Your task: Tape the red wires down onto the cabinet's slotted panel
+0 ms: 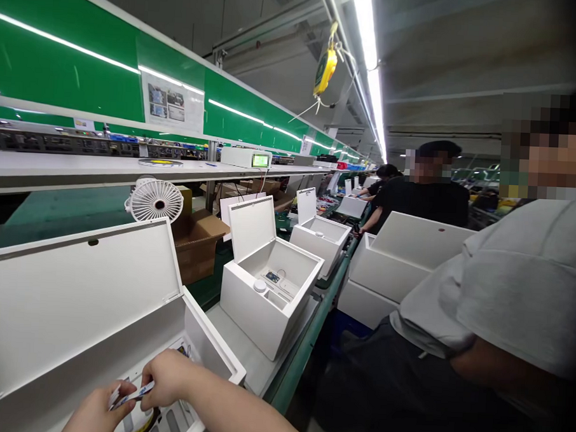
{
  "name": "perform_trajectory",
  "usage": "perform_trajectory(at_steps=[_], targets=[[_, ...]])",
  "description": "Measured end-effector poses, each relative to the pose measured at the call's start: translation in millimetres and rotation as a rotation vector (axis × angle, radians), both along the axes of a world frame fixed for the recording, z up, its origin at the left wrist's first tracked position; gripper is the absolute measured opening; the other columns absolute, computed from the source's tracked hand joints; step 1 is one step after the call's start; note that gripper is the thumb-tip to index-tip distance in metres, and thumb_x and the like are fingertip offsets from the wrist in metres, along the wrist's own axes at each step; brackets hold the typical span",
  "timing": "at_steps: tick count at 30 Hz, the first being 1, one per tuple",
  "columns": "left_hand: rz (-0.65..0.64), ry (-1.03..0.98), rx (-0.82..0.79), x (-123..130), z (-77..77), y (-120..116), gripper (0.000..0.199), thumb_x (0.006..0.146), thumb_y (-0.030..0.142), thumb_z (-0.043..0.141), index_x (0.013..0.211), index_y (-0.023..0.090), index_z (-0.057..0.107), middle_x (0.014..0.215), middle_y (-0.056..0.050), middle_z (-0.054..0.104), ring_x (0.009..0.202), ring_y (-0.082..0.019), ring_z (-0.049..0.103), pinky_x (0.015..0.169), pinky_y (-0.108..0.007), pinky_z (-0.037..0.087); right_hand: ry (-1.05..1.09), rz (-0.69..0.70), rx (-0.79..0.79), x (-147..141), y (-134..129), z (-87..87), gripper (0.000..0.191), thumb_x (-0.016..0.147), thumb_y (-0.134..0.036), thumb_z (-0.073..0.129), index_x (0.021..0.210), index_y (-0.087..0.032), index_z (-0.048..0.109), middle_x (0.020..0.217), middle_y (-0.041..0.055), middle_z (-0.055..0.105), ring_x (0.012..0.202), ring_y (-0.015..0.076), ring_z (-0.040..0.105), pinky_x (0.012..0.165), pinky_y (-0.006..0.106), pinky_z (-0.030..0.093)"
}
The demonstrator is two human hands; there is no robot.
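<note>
In the lower left stands a large white box (pixel 216 340) with its lid (pixel 78 302) raised. Over its inside, my left hand (pixel 100 411) pinches one end of a small white strip (pixel 134 395) with blue marks. The fingers of my right hand (pixel 164 379) are closed on the strip's other end. Beneath the hands, a round part with a dark and yellow rim (pixel 145 426) shows partly; the hands hide the rest of it. White slotted panels lie inside the box.
Further along the green line, an open white box (pixel 255 310) holds a small circuit board (pixel 272 276); another open box (pixel 322 243) stands behind. A white fan (pixel 155 200) and cardboard box (pixel 195 250) are beyond the lid. A person in grey (pixel 518 283) stands at right beside stacked white boxes (pixel 365 302).
</note>
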State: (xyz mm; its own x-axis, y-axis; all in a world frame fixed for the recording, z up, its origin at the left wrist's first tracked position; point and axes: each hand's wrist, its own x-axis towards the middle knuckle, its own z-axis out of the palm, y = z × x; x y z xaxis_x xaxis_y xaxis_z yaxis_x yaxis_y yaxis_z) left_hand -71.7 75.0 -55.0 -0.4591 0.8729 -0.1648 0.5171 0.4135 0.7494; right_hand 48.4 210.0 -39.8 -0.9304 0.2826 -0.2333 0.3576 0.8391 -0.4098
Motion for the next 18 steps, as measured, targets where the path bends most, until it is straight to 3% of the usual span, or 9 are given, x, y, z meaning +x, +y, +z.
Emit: perform_trajectory(at_steps=[7, 12, 18], targets=[[0.05, 0.008, -0.028, -2, -8.5, 0, 0.024, 0.064, 0.036, 0.057, 0.079, 0.021, 0.067, 0.079, -0.003, 0.07, 0.084, -0.027, 0.064, 0.075, -0.031, 0.048, 0.007, 0.008, 0.057, -2, -3, 2.7, 0.047, 0.056, -0.049, 0.064, 0.096, -0.025, 0.068, 0.07, -0.0006, 0.066, 0.065, 0.0166, 0.056, 0.05, 0.023, 0.036], [0.096, 0.004, -0.036, -6, -15.2, -2, 0.026, 0.065, 0.037, 0.055, 0.083, 0.021, 0.065, 0.078, -0.003, 0.069, 0.079, -0.027, 0.064, 0.065, -0.031, 0.049, 0.046, -0.065, -0.108, 1, 2, -1.7, 0.045, 0.057, -0.047, 0.065, 0.097, -0.027, 0.068, 0.069, -0.0036, 0.065, 0.059, 0.0126, 0.055, 0.051, 0.02, 0.038], [0.07, 0.103, -0.094, -13, -15.2, -4, 0.027, 0.073, 0.037, 0.049, 0.092, 0.021, 0.062, 0.081, -0.003, 0.069, 0.086, -0.025, 0.063, 0.079, -0.031, 0.044, 0.023, -0.133, -0.196, 5, 3, 8.6, 0.04, 0.055, -0.038, 0.07, 0.092, -0.026, 0.07, 0.073, -0.0041, 0.068, 0.063, 0.0127, 0.058, 0.053, 0.02, 0.04]])
